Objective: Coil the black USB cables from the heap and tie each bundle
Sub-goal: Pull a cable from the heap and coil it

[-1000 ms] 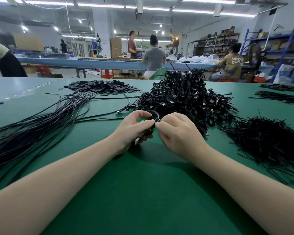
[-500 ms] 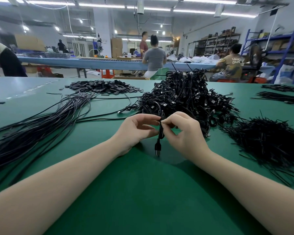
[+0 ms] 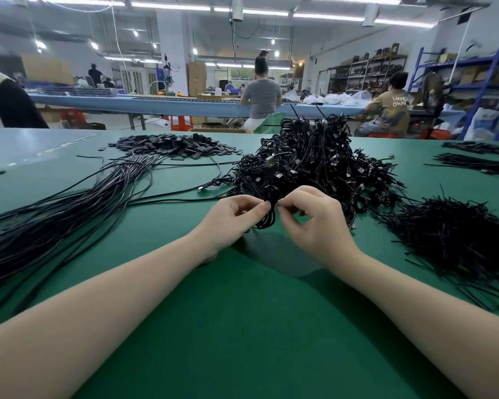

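A small coiled black USB cable bundle (image 3: 269,210) stands upright between my hands just above the green table (image 3: 242,326). My left hand (image 3: 234,218) pinches it from the left with thumb and forefinger. From the right, my right hand (image 3: 314,223) grips the bundle's middle with its fingertips; a tie there is too small to make out. One plug of the bundle points up. Behind my hands rises a big pile of coiled bundles (image 3: 314,162). Long uncoiled cables (image 3: 69,214) lie stretched across the left side.
A heap of thin black ties (image 3: 455,237) lies at the right. Flat black tabs (image 3: 173,145) are piled at the far left centre, and more cable lots (image 3: 478,162) sit far right. People work at a blue table (image 3: 156,103) beyond.
The bundle has turned from lying between my fingers to standing upright, plug end now up instead of hanging down. Both hands have lifted slightly and shifted their pinch to its middle.
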A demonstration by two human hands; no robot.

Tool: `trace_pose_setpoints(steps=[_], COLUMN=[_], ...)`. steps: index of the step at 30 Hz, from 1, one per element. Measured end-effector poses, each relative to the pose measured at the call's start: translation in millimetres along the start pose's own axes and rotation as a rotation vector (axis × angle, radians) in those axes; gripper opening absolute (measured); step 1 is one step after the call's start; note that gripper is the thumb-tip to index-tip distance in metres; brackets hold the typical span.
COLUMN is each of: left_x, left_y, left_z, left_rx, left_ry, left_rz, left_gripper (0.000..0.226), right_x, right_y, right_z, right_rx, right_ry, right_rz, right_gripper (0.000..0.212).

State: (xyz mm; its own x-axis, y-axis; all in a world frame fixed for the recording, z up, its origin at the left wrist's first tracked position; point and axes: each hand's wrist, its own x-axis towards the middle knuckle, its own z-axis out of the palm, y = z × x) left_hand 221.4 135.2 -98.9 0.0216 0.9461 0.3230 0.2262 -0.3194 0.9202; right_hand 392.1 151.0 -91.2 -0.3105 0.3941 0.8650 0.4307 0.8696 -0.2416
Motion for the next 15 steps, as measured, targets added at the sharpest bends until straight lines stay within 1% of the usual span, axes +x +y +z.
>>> trace_pose_setpoints(steps=[3,6,9,10,11,13,15], left_x=[0.2,1.5,2.0,1.4,0.1,-1.4,-1.6], left_y=[3.4,8.7,13.1,14.0,14.2,13.7,11.9], left_z=[-1.5,-5.4,-11.4,-12.8,-14.0,-14.2,-13.0], left_rx=[-0.111,-0.193,-0.250,-0.277,-0.286,-0.246,-0.240], left_ry=[-0.069,-0.150,-0.293,-0.322,-0.332,-0.307,-0.224], left_rz=[-0.066,-0.147,-0.216,-0.235,-0.239,-0.195,-0.168], left_gripper=[0.026,0.027,0.031,0.030,0.027,0.030,0.038], right_x=[0.5,2.1,5.3,6.0,6.3,7.6,14.3], right_y=[0.3,-0.5,-3.4,-4.5,-6.4,-13.2,-17.2], right_z=[-2.0,-4.0,-9.7,-12.0,-12.9,-11.6,-9.8], right_rx=[-0.129,-0.306,-0.441,-0.471,-0.475,-0.412,-0.361], right_ry=[-0.009,-0.036,-0.047,-0.053,-0.063,-0.113,-0.154], right_rz=[-0.212,-0.419,-0.649,-0.696,-0.708,-0.651,-0.567], right_gripper=[0.005,0.006,0.014,0.015,0.014,0.014,0.011])
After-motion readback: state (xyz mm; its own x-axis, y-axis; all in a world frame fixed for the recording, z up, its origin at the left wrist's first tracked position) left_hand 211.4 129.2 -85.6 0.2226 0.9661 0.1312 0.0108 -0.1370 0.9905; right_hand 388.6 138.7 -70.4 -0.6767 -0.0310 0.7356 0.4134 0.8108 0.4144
